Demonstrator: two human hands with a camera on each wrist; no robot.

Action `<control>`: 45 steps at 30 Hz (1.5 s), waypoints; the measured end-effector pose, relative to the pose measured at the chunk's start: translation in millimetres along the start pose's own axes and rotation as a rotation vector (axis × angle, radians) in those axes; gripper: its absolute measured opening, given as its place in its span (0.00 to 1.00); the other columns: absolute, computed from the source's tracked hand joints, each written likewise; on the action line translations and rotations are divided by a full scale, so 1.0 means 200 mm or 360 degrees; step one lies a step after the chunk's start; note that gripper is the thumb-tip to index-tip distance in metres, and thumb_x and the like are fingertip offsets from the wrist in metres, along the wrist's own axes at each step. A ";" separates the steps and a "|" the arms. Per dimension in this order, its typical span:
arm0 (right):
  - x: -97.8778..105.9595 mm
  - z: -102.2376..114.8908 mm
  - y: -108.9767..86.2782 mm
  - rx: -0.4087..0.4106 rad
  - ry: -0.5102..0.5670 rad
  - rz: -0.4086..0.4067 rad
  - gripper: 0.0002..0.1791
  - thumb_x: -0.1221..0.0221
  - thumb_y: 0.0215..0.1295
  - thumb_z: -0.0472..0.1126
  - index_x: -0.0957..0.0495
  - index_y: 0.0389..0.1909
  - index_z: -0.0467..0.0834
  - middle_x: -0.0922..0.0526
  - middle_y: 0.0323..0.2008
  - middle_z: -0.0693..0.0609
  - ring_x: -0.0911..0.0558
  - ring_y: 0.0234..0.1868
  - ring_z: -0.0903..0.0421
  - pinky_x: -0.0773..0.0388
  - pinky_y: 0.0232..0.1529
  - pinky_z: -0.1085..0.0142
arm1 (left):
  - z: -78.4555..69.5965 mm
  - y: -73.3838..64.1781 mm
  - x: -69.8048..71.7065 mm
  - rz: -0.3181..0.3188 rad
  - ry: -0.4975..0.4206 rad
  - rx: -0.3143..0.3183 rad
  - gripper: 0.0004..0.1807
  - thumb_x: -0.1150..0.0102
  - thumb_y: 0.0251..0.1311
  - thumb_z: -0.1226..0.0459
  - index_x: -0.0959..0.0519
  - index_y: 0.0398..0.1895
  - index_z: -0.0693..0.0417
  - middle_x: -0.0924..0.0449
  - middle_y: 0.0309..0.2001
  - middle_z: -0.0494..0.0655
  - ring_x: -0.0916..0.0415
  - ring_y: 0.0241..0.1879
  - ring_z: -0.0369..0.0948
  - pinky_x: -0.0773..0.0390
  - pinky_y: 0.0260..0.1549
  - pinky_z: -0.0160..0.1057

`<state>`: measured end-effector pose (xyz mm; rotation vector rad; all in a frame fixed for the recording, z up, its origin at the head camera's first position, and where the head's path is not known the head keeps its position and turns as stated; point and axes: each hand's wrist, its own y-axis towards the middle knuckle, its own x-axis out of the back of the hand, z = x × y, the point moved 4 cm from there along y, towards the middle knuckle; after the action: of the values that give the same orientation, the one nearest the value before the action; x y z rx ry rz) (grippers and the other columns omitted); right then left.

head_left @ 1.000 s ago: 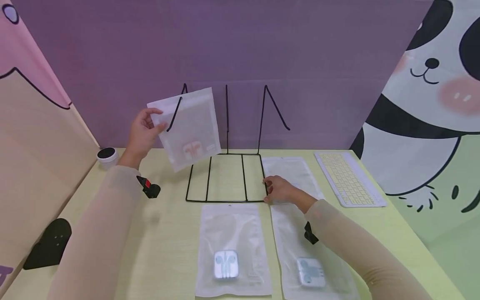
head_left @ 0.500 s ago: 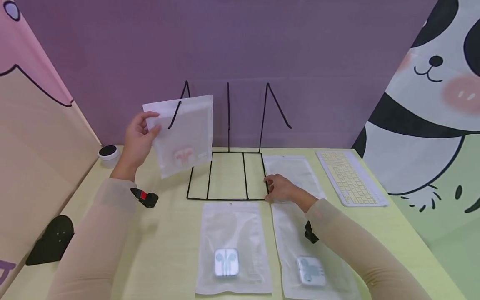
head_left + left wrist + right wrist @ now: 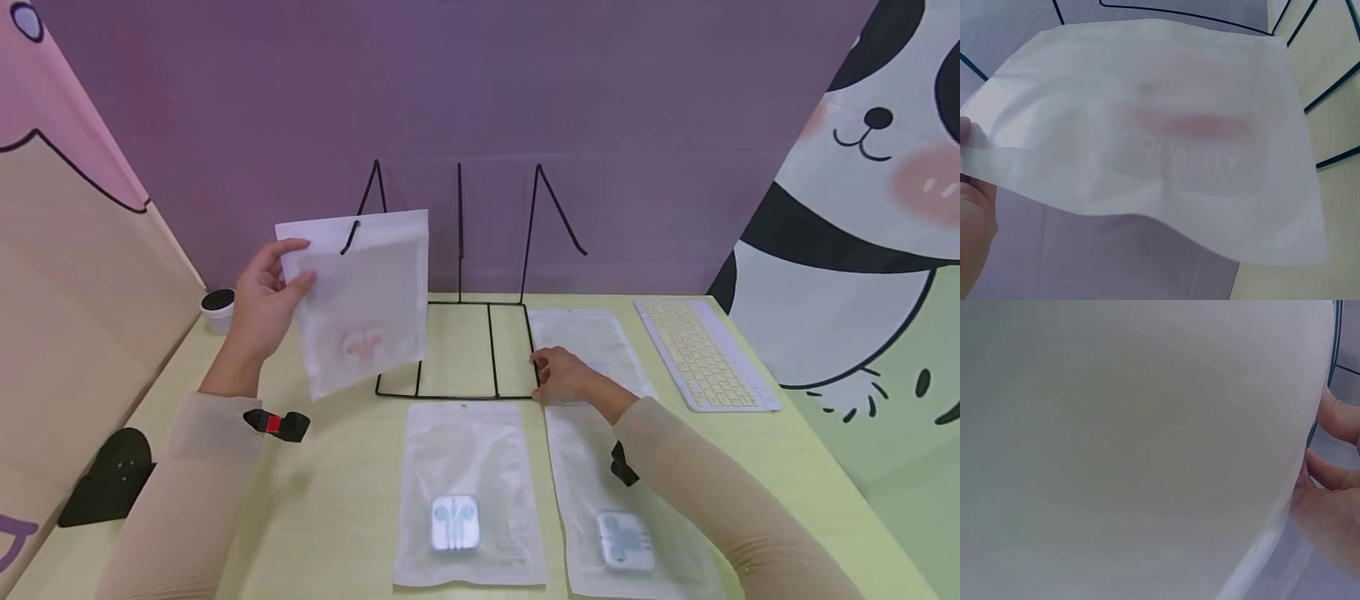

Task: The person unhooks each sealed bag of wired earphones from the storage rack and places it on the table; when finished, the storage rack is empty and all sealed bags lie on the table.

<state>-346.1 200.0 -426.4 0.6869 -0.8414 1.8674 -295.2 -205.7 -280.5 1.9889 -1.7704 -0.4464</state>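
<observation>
My left hand (image 3: 262, 304) pinches the upper left corner of a white zip pouch (image 3: 375, 283) between thumb and fingers. A small item with reddish marks shows faintly through the pouch. The left hook of a black wire display rack (image 3: 491, 350) passes through the pouch's top edge, its tip showing in front. In the left wrist view the pouch (image 3: 1147, 175) fills most of the picture and bears faint lettering. My right hand (image 3: 562, 375) grips the right bar of the rack's base; in the right wrist view its fingers (image 3: 1335, 419) are partly cut off.
Two more white pouches lie on the table, one in front of the rack with boxed earphones (image 3: 454, 522), one at right with a similar box (image 3: 626, 540). A white keyboard (image 3: 705, 354) lies at right. A white jar (image 3: 218, 310) and a black plate (image 3: 108, 479) stand at left.
My left hand has drawn the pouch left, down and toward me along the hook, closer to its tip. My right hand has stayed at the rack's base.
</observation>
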 end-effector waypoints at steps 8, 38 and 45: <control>0.00 0.00 0.01 -0.0015 -0.0012 -0.0001 0.40 0.30 0.55 0.31 0.37 0.67 0.31 0.30 0.56 0.39 0.26 0.51 0.47 0.28 0.51 0.56 | -0.03 -0.09 0.04 -0.0002 -0.0110 -0.0036 0.21 0.42 0.61 0.79 0.20 0.53 0.50 0.18 0.40 0.40 0.25 0.30 0.36 0.24 0.31 0.28; 0.00 -0.01 0.02 -0.0010 -0.0006 -0.0005 0.40 0.30 0.55 0.31 0.38 0.68 0.31 0.31 0.57 0.38 0.26 0.51 0.46 0.28 0.51 0.56 | 0.21 -0.25 0.41 0.0085 0.0193 0.0431 0.21 0.43 0.66 0.71 0.23 0.57 0.40 0.27 0.46 0.35 0.25 0.35 0.32 0.22 0.32 0.26; 0.00 0.00 0.02 -0.0001 -0.0005 -0.0006 0.40 0.30 0.54 0.30 0.37 0.67 0.31 0.31 0.56 0.38 0.26 0.51 0.47 0.29 0.52 0.56 | 0.41 -0.19 0.51 0.0163 0.0364 0.0546 0.21 0.44 0.69 0.67 0.27 0.64 0.45 0.31 0.52 0.43 0.34 0.39 0.35 0.29 0.30 0.24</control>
<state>-350.1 198.7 -428.5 0.6908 -0.8419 1.8634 -291.6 -311.9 -364.9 2.0592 -1.8854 0.1250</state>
